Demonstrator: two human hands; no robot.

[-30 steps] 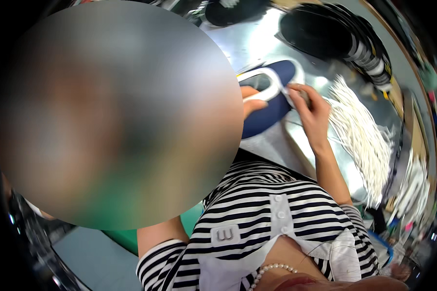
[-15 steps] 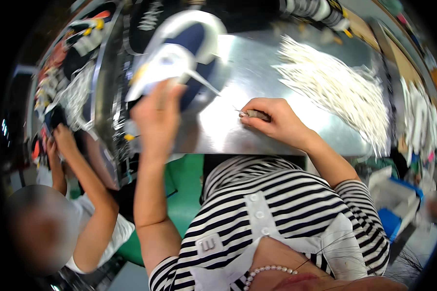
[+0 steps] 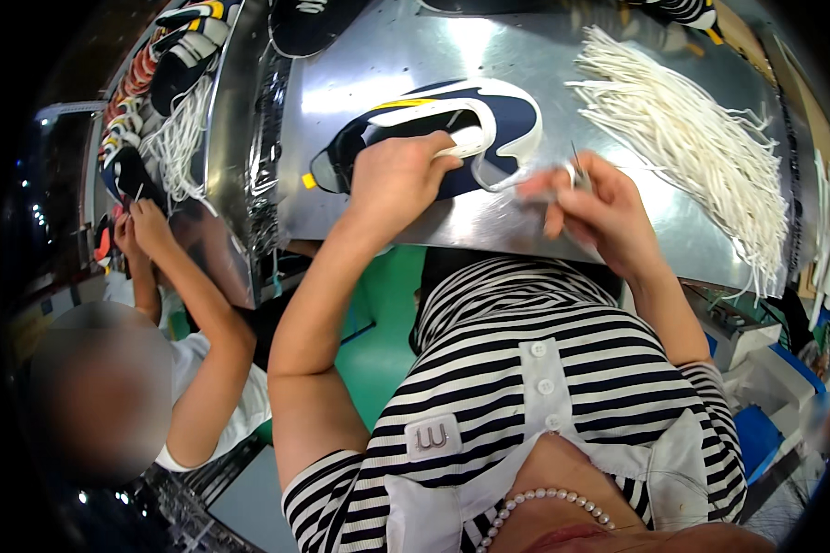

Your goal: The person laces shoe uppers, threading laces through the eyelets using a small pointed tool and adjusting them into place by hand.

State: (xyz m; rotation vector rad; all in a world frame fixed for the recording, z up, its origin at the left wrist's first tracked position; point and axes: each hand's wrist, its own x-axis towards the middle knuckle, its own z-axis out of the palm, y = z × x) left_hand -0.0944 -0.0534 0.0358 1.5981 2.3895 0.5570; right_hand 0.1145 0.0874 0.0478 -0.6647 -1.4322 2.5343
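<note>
A navy and white sneaker (image 3: pixel 515 112) with yellow accents lies on its side on the metal tabletop in front of me. My left hand (image 3: pixel 398 177) is closed on the edge of its opening, fingertips by the eyelet strip. From the eyelets a white shoelace (image 3: pixel 493 187) runs toward my right hand (image 3: pixel 601 205). That hand, partly smeared by motion, is closed around a small awl-like tool whose thin metal tip (image 3: pixel 575 152) sticks up; its handle is mostly covered by the fingers. Whether the lace end is held there too, I cannot tell.
A heap of white shoelaces (image 3: pixel 687 152) lies on the right of the metal table (image 3: pixel 341 97). A dark shoe (image 3: pixel 312 20) stands at the far left edge. At left, a co-worker's hands (image 3: pixel 146 226) work at another bench with shoes and laces. Boxes (image 3: pixel 756 364) sit low right.
The sneaker, blurred and held up before, now rests lower and nearer on the table. My left hand has shifted right with it. My right hand has moved right and raised the tool's tip upward.
</note>
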